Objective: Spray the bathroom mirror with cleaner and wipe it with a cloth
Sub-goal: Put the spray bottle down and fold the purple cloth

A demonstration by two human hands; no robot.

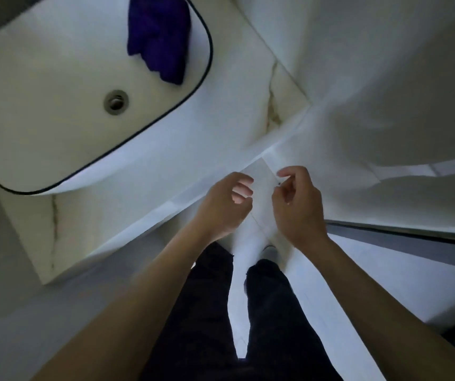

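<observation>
Forearms, both bare, enter from bottom edge & converge mid-frame, nearest the lens.

Item 1: my left hand [225, 206], fingers loosely curled, palm turned inward, grip empty, nothing between the fingers.

Item 2: my right hand [299, 207], fingers likewise half-curled, thumb & forefinger near each other. A tiny dark speck shows by the fingertips; can't tell if it's held, so grip reads as empty & slack. Hands close together, not touching.

Item 3: dark trousers [209, 312], both legs, seen from above below the hands; pale shoe tip just visible btwn them & the right wrist.

Item 4: white tiled floor [385, 284], glossy, w/ thin grout lines, under the legs.

Item 5: white oval basin w/ thin dark rim [55, 105], upper left, sitting on a cream marble-veined vanity surface [127, 215]. Round metal drain [115, 102] near the basin's middle.

Item 6: deep purple cloth [159, 39], crumpled, lying inside the basin at its far end, draped toward the rim; well apart from both hands, untouched.

Item 7: white wall [372, 64], plain, upper right, meeting the vanity at a corner.

Item 8: dark grey threshold strip w/ metal edge [413, 240], right side, running along the floor.

Mirror & cleaner bottle: out of view.
</observation>
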